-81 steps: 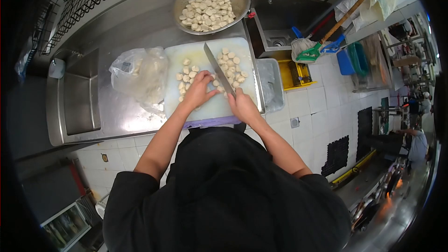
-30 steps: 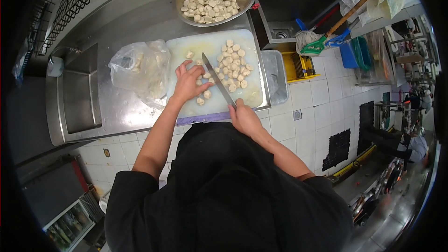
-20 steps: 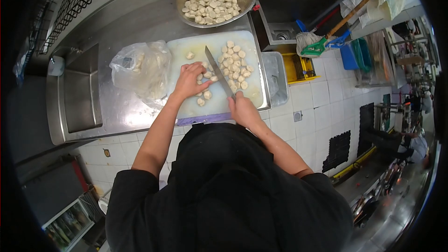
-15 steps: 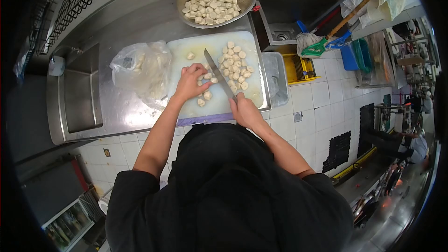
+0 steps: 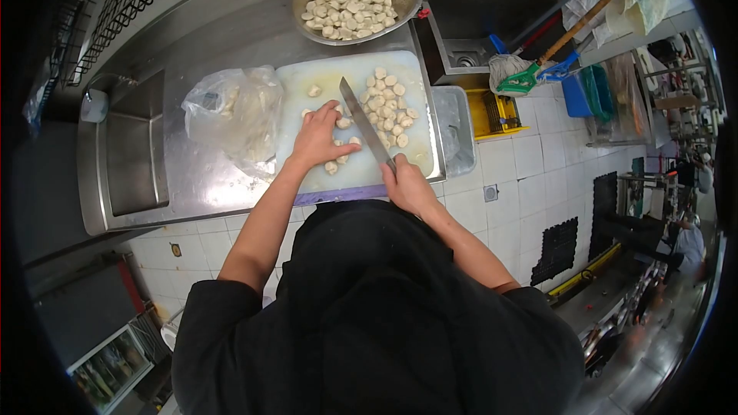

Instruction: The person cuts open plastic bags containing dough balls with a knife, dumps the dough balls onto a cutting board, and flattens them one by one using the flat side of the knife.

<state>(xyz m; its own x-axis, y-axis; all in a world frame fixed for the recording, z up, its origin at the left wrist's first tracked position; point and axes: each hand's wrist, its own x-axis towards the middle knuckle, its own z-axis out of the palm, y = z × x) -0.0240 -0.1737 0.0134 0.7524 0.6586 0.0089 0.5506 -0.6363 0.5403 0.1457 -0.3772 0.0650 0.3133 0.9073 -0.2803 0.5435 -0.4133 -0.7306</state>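
On the white cutting board [image 5: 307, 69], my right hand [image 5: 410, 186] grips the handle of a long knife [image 5: 365, 121], its blade pointing up and left. My left hand [image 5: 317, 138] rests over a few pale round pieces left of the blade, thumb and fingers apart; some pieces lie partly hidden under it. Right of the blade is a heap of similar pieces [image 5: 390, 104]. One single piece [image 5: 314, 91] sits above my left hand. A clear plastic bag [image 5: 238, 119] with pale contents lies left of the board.
A steel colander [image 5: 304, 27] full of pieces stands behind the board. Sinks lie at the left [image 5: 137, 154] and the back right. A plastic tub [image 5: 455, 131], a yellow bucket [image 5: 492, 111] and a mop [image 5: 511, 75] are right of the counter. A person [image 5: 688, 246] is far right.
Earlier, more pieces lay left of the knife; several now lie in the heap to its right. In the last half second my left thumb has spread toward the blade and the knife has shifted slightly right.
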